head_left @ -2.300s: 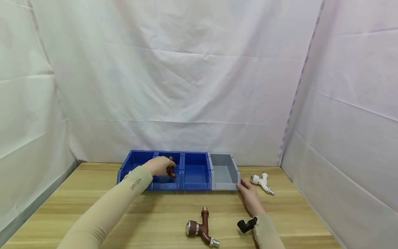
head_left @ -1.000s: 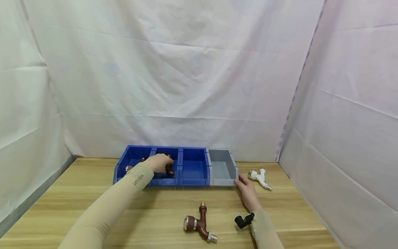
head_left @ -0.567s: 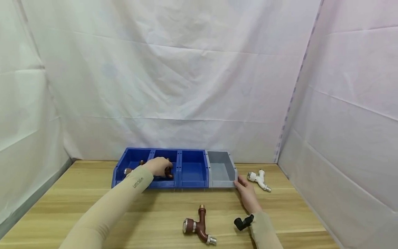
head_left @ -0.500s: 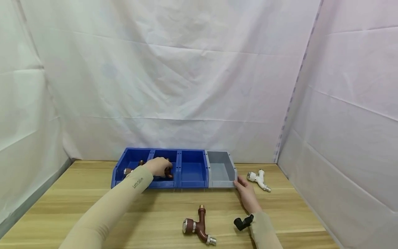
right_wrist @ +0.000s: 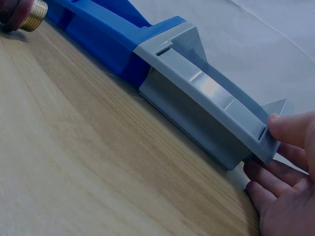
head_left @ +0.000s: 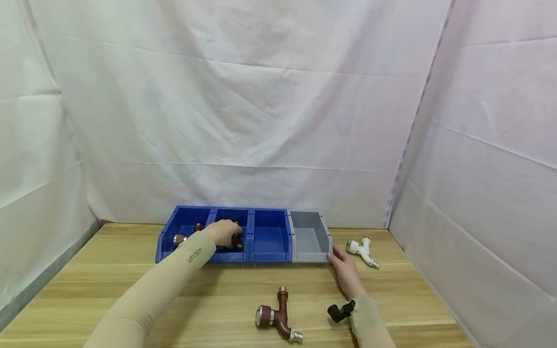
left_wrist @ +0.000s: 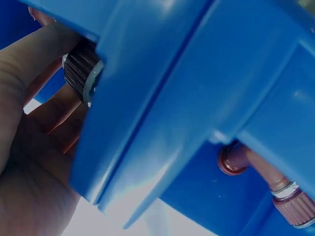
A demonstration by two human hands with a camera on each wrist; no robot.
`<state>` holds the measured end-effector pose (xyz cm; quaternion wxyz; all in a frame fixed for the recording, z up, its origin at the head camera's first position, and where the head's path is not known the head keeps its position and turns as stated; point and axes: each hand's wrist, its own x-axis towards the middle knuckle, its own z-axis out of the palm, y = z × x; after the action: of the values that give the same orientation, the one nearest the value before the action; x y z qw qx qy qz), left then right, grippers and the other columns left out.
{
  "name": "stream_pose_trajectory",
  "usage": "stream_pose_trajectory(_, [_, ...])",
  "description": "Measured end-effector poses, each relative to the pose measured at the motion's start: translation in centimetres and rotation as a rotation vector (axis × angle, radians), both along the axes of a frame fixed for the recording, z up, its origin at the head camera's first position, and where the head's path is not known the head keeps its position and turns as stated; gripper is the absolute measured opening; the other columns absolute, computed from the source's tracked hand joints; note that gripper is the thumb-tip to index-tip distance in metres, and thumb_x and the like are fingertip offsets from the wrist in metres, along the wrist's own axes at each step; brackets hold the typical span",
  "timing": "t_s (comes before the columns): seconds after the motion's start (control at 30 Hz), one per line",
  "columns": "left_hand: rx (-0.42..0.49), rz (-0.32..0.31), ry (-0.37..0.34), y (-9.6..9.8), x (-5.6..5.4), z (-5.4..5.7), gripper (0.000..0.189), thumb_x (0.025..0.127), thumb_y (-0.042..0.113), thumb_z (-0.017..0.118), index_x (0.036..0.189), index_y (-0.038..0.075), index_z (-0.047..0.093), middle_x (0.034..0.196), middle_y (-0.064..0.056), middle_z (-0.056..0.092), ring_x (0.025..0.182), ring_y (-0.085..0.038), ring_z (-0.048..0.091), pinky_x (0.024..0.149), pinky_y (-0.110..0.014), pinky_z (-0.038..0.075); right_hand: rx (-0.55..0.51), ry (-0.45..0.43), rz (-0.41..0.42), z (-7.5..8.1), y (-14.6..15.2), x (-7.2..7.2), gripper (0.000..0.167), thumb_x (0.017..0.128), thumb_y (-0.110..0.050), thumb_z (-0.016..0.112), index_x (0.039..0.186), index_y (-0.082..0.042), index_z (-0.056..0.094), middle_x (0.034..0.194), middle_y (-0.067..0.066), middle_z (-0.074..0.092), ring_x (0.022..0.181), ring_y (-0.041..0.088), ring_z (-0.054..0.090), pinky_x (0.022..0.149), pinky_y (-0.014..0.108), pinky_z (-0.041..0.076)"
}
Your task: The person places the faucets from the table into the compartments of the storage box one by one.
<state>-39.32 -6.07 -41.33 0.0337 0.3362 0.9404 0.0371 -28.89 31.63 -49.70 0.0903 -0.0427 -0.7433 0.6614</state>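
Observation:
In the head view my left hand (head_left: 223, 233) reaches into the second blue bin (head_left: 226, 257) from the left and grips a brown tap (head_left: 237, 244). The left wrist view shows the thumb and fingers about its dark ribbed knob (left_wrist: 81, 71), while the bin wall hides most of the tap. My right hand (head_left: 346, 275) pinches the front right corner of the grey bin (head_left: 311, 256) at the row's right end. In the right wrist view the thumb (right_wrist: 290, 129) lies on the rim, with the other fingers below it.
Another brown tap (head_left: 179, 239) lies in the leftmost bin, partly behind the left sleeve. A brown tap with a metal spout end (head_left: 280, 317) lies on the wooden table (head_left: 217, 309) in front. Right of the grey bin lies a white tap (head_left: 364, 252). White curtains (head_left: 261, 121) enclose the table.
The head view has shifted slightly, and more of the tap in the leftmost bin shows beside the sleeve. Both hands keep their holds on the brown tap and the grey bin.

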Motion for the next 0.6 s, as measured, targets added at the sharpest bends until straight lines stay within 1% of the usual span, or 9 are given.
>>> stream_pose_trajectory(0.1, [-0.01,0.01,-0.003,0.11,-0.11,-0.32,0.03,0.079,0.001,0.077,0.106,0.014,0.071,0.084,0.003,0.063,0.078,-0.016,0.06,0.068,-0.035,0.051,-0.008,-0.01,-0.004,-0.05,0.08,-0.07,0.052,0.1,-0.015,0.054,0.145,0.005,0.037,0.149,0.022,0.037,0.137,0.031,0.033,0.111,0.042,0.028])
stream_pose_trajectory(0.2, [0.004,0.017,-0.019,0.22,-0.07,-0.38,0.03,0.079,-0.002,0.075,0.106,0.013,0.071,0.083,0.002,0.063,0.077,-0.017,0.06,0.068,-0.037,0.05,-0.004,-0.01,-0.007,-0.11,0.11,-0.07,0.052,0.1,-0.015,0.053,0.145,0.005,0.036,0.149,0.023,0.036,0.137,0.032,0.033,0.111,0.043,0.027])
stream_pose_trajectory(0.37, [0.01,0.014,-0.016,0.3,0.02,-0.55,0.031,0.079,-0.003,0.075,0.105,0.013,0.071,0.086,0.0,0.065,0.08,-0.019,0.062,0.069,-0.037,0.051,0.001,-0.01,-0.009,-0.28,0.17,-0.05,0.052,0.1,-0.014,0.053,0.145,0.006,0.036,0.149,0.024,0.036,0.138,0.032,0.031,0.111,0.043,0.026])
stream_pose_trajectory(0.47, [0.007,0.013,-0.007,0.3,0.07,-0.71,0.028,0.079,-0.003,0.075,0.101,0.014,0.071,0.084,0.001,0.064,0.079,-0.019,0.061,0.069,-0.037,0.051,-0.001,-0.01,-0.003,-0.36,0.19,-0.1,0.051,0.1,-0.014,0.052,0.145,0.005,0.037,0.149,0.023,0.036,0.138,0.03,0.032,0.111,0.042,0.027])
stream_pose_trajectory(0.6, [-0.005,0.014,-0.007,0.29,0.2,-0.64,0.025,0.08,-0.002,0.075,0.097,0.015,0.07,0.079,0.002,0.061,0.076,-0.017,0.059,0.067,-0.036,0.05,0.005,-0.004,0.0,-0.35,0.14,-0.07,0.052,0.1,-0.014,0.053,0.145,0.006,0.036,0.148,0.024,0.036,0.137,0.032,0.033,0.111,0.043,0.027])
